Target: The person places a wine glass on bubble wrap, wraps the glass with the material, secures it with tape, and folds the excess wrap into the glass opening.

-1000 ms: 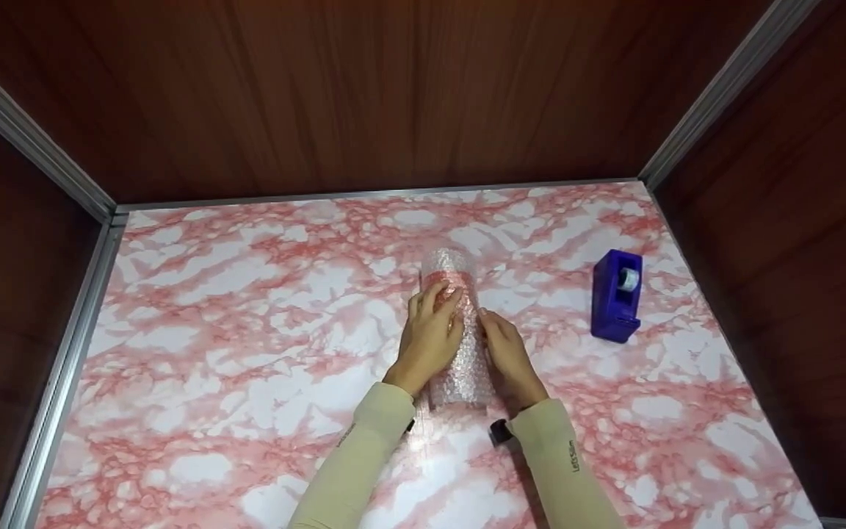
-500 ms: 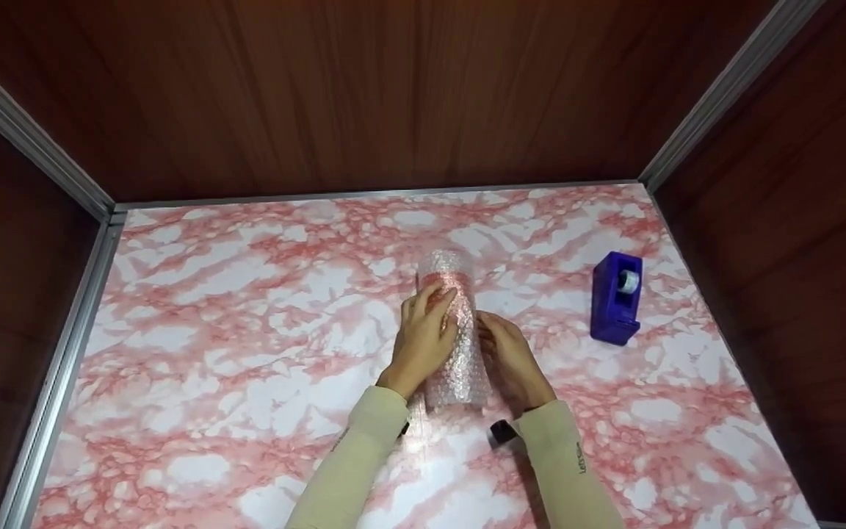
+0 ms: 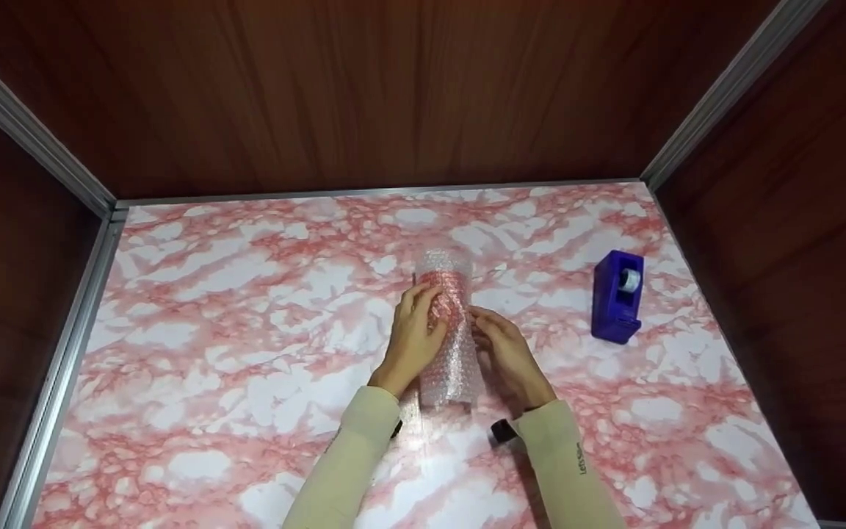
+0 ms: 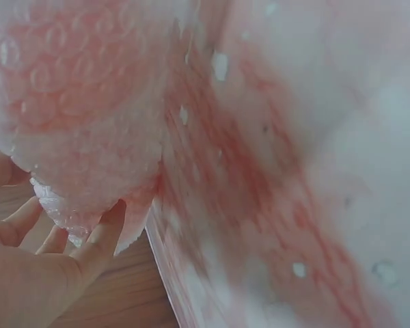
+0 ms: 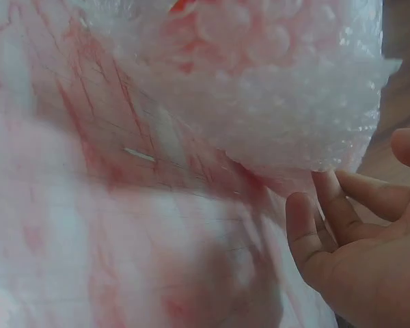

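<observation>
A cylinder of clear bubble wrap (image 3: 452, 375) lies lengthwise on the table, pointing away from me. Something red shows through its far half, its shape blurred by the bubbles. My left hand (image 3: 416, 334) grips the left side and top, fingers spread and bent over the wrap. In the left wrist view, the digits of that left hand (image 4: 61, 263) curl around the edge of the wrap. On the other side, my right hand (image 3: 507, 353) touches the cylinder's right flank with its fingertips. The right wrist view has the right hand's fingertips (image 5: 321, 181) at the loose edge of the bubble wrap.
A purple tape dispenser (image 3: 617, 297) with a small roll of clear tape stands to the right. The table (image 3: 247, 353) has a red and white marbled top. Dark wood panels (image 3: 393, 95) with metal rails enclose its back and sides.
The wrapped cylinder has shifted and rolled slightly left, with my left hand moving along with it. My right fingertips have followed a little to the left. The tape dispenser stays put.
</observation>
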### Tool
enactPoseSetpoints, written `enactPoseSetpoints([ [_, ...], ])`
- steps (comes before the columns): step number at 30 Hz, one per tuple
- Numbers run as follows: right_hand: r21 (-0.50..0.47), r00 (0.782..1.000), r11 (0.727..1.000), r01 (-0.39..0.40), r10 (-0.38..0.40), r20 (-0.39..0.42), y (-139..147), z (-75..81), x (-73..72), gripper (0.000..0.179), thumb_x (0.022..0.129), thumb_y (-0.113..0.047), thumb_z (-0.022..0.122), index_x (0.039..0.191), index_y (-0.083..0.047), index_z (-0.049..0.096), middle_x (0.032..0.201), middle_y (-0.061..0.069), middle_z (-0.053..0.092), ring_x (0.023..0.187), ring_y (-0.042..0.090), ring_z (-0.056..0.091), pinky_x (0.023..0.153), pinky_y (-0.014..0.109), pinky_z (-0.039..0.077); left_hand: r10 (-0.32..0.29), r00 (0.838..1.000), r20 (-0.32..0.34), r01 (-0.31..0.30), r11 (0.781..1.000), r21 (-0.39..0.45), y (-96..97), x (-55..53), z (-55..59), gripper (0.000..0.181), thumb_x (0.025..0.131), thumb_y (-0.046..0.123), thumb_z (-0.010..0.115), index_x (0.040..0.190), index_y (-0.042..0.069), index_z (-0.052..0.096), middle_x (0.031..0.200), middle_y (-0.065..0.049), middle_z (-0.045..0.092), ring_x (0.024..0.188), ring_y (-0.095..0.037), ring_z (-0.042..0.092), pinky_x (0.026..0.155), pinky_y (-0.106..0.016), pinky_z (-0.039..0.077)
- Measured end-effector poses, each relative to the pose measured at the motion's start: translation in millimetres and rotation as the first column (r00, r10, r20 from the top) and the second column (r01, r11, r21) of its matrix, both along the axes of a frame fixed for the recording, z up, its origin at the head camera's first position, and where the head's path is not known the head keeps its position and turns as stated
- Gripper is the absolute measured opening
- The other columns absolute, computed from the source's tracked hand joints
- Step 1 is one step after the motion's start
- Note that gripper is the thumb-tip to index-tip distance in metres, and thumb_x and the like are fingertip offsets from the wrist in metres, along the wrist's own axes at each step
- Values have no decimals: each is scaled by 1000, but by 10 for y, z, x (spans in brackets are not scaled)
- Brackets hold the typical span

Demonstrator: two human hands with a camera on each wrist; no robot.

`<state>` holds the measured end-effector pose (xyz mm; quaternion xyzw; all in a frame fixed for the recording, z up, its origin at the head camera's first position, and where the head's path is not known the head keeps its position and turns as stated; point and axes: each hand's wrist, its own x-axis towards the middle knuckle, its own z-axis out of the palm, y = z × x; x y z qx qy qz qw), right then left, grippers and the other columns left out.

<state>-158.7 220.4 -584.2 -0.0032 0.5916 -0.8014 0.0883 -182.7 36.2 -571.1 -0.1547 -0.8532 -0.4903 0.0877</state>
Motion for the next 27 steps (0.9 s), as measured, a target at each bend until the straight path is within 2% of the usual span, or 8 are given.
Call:
enactPoseSetpoints([
  [4,36,1000,999,14,-13,-25,-11,17,12,41,104,-19,53,137,5,54,120,15,66,101,23,65,86,38,53,-4,1000,12,3,1000,19,-21,5,-15,48,93,9,67,139,7,54,143,-18,43,130,-35,46,107,-47,39],
  [8,105,999,993,51,-48,-25,-28,93,24,41,103,-14,53,137,8,53,124,20,63,104,27,64,91,40,51,-10,998,58,8,999,36,-55,18,-27,47,94,10,67,138,7,53,144,-16,41,129,-32,48,106,-44,41],
  [12,275,996,958,76,-62,-58,-37,158,29,38,104,-14,54,138,5,56,132,20,55,110,30,59,95,43,48,-20,994,106,13,998,60,-93,22,-38,47,94,10,66,139,9,51,143,-14,40,129,-30,48,105,-44,42],
  [15,359,995,931,75,-44,-92,-48,182,30,38,105,-14,53,138,3,56,137,19,47,120,32,52,98,46,47,-26,992,125,18,997,72,-121,22,-52,50,94,11,66,141,10,49,142,-15,41,126,-30,48,103,-45,43],
  [19,380,991,923,62,-11,-133,-60,195,37,36,106,-11,51,139,3,56,141,20,44,128,35,46,102,53,43,-41,992,123,30,996,87,-155,28,-64,56,93,9,66,145,12,46,138,-17,43,118,-30,51,99,-45,45],
  [23,412,985,909,64,8,-171,-69,222,53,34,106,-7,50,138,0,58,139,17,48,125,33,47,102,54,43,-53,992,115,43,995,92,-181,29,-76,57,92,6,66,146,12,48,134,-19,45,110,-29,51,93,-44,46],
  [27,447,977,892,73,25,-211,-113,353,102,34,105,-1,46,137,3,57,138,21,48,127,35,45,103,53,41,-60,990,127,49,995,86,-201,22,-87,56,92,6,65,145,12,48,133,-19,46,97,-25,54,83,-38,49],
])
